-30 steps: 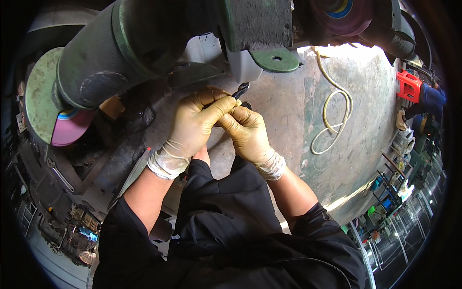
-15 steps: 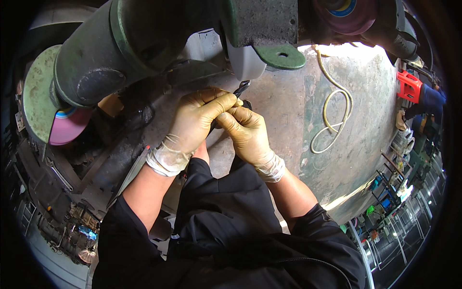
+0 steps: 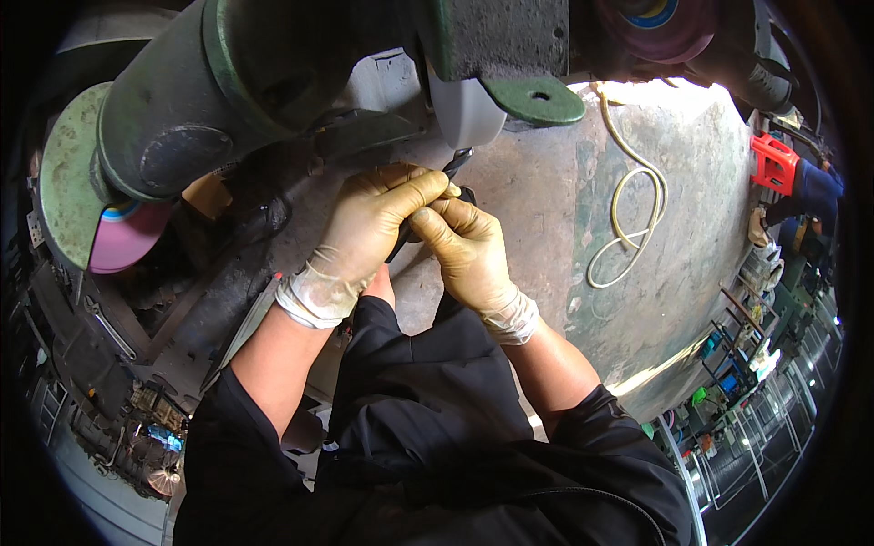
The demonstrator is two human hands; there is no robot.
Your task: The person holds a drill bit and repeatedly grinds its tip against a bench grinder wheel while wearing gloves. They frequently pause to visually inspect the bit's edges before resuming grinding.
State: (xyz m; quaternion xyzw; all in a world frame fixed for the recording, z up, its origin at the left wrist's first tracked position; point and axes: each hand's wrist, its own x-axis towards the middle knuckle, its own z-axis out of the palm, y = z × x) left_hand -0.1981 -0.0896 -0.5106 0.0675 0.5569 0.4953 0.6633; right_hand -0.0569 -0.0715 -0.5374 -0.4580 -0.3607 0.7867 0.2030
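A dark twist drill bit [image 3: 460, 162] is pinched between my two gloved hands, its fluted tip pointing up and away from me. My left hand [image 3: 364, 218] closes thumb and fingers on the bit just behind the flutes. Against it, my right hand [image 3: 469, 255] grips lower down, around the rear part, which is mostly hidden by the fingers. The tip meets the lower edge of a pale grinding wheel [image 3: 469, 114] in this view; whether they touch I cannot tell. Both gloves are thin, translucent and stained yellow-brown.
The green grinder body [image 3: 173, 109] spans the top, with a flat lug [image 3: 537, 98] beside the pale wheel. A pink wheel [image 3: 132, 238] shows at left, another [image 3: 655, 36] at upper right. A looped hose [image 3: 624, 205] lies on the floor; a person [image 3: 815, 196] is near a red stool [image 3: 774, 164].
Hardly anything differs. The grinder sits very slightly shifted in the view, and the bit's tip has edged a touch upward; both hands keep the same grip.
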